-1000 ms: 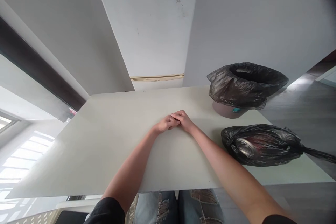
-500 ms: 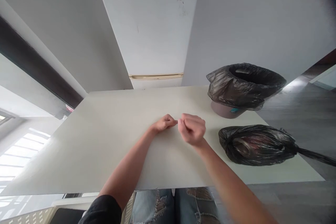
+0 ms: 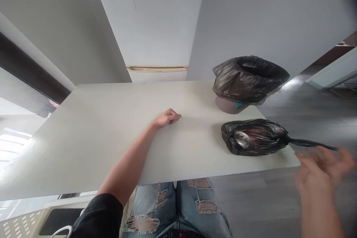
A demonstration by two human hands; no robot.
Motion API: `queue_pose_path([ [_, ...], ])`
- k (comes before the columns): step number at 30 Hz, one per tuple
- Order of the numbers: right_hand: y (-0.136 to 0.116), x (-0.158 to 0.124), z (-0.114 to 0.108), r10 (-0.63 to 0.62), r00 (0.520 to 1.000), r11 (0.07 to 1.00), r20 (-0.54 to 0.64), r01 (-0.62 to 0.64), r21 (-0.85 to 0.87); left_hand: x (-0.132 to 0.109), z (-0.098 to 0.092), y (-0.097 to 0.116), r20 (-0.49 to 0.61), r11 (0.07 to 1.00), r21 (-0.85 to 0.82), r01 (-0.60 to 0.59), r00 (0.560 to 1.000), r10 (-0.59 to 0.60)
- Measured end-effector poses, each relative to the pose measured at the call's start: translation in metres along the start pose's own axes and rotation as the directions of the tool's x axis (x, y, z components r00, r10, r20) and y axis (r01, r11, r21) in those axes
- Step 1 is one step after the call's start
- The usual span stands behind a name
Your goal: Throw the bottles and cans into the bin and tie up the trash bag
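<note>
My left hand (image 3: 169,118) rests on the white table in a loose fist, with nothing showing in its fingers. Out past the table's right end, my right hand (image 3: 320,169) is somewhat blurred, palm up, its fingers apart. It is close to the twisted tail of a knotted black plastic bag (image 3: 255,137), and I cannot tell whether the fingers touch that tail. The bag lies on its side on the table. Through its thin plastic show reddish shapes and a round, silvery can end.
Behind the bag stands a mauve bin (image 3: 228,106) lined with an open black bag (image 3: 237,81). The white table (image 3: 111,137) has a white fridge (image 3: 156,26) beyond its far edge. A cream perforated basket (image 3: 21,227) is at the lower left, and grey floor (image 3: 251,200) lies to the right.
My right hand has left its place beside my left fist, swung far right to the bag's tail, and opened. My left hand stays closed on the table. The view has shifted a little.
</note>
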State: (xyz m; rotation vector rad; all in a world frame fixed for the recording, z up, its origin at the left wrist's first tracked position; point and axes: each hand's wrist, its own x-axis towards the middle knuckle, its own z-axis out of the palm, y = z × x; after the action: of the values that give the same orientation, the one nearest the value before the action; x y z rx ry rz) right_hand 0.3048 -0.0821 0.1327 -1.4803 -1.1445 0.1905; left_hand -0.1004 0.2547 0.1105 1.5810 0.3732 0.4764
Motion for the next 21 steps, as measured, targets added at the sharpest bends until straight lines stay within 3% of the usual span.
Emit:
queue_pose_path([
  [3, 0.013, 0.01, -0.005, 0.176, 0.979, 0.981, -0.103, -0.183, -0.062, 0.0, 0.0, 0.002, -0.001, 1.0, 0.0, 0.001, 1.0, -0.001],
  [6, 0.014, 0.022, 0.014, 0.251, 0.968, 0.963, -0.018, -0.252, -0.092, 0.0, 0.0, 0.002, -0.015, 1.0, 0.001, 0.01, 1.0, -0.01],
  [10, 0.003, 0.035, 0.057, 0.178, 0.983, 0.955, 0.053, -0.16, -0.251, -0.001, 0.002, 0.0, -0.094, 1.0, 0.015, 0.027, 0.995, -0.026],
  [14, -0.015, 0.043, 0.113, 0.116, 0.983, 0.908, 0.144, -0.046, -0.416, 0.003, 0.0, -0.002, -0.352, 0.999, 0.049, -0.008, 0.936, 0.025],
  [16, -0.027, 0.049, 0.143, 0.16, 0.976, 0.882, 0.145, -0.076, -0.464, 0.006, -0.004, -0.003, -0.522, 0.996, 0.075, -0.057, 0.849, 0.088],
  [17, -0.033, 0.052, 0.159, 0.188, 0.974, 0.865, 0.129, -0.101, -0.492, 0.006, -0.007, -0.004, -0.63, 0.993, 0.093, -0.077, 0.767, 0.118],
  [19, -0.046, 0.062, 0.189, 0.219, 0.973, 0.816, 0.075, -0.141, -0.561, 0.007, -0.012, -0.006, -0.819, 0.988, 0.127, -0.088, 0.552, 0.155],
  [21, -0.057, 0.073, 0.218, 0.222, 0.974, 0.776, 0.048, -0.147, -0.614, 0.006, -0.016, -0.009, -0.918, 0.986, 0.153, -0.071, 0.358, 0.169],
])
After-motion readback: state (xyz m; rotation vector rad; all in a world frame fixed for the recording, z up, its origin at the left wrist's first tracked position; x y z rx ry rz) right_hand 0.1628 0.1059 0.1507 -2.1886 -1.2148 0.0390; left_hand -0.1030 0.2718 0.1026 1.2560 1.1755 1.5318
